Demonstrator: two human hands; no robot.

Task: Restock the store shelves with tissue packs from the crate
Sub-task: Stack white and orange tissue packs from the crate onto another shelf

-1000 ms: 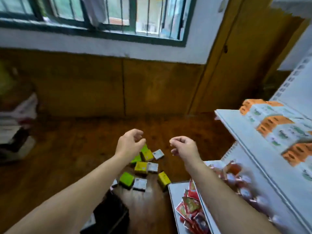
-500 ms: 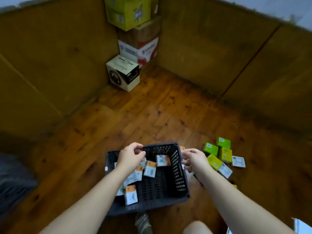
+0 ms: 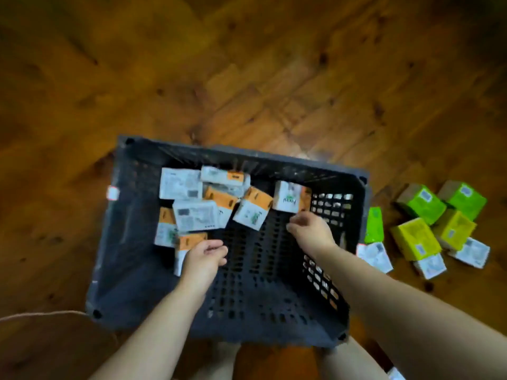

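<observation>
Two bare forearms are reaching down from the lower edge of the view into a dark slatted crate [image 3: 129, 237] that is sitting on the wooden floor [image 3: 247, 78]. The left hand [image 3: 204, 259] is hovering palm-down over the crate's left half, its fingers [image 3: 216, 249] loosely curled with thumb and fingertips close together and nothing visibly between them. It is partly covering the nearest orange-and-white pack [image 3: 188, 241], though contact is too blurred to tell. The right hand [image 3: 310, 233] is hanging knuckles-up near the middle of the crate, fingers drooping in a slack curl and holding nothing, just below an upright white pack [image 3: 288, 200] that is leaning at the far wall.

About eight tissue packs [image 3: 196, 215] are lying jumbled in the crate's far-left part, overlapping at odd angles; some are showing orange bands and others white printed backs. Outside the crate, to its right, green and yellow packs [image 3: 422, 205] are sitting in a loose cluster on the floor, with a few white ones [image 3: 374, 256] beside them.
</observation>
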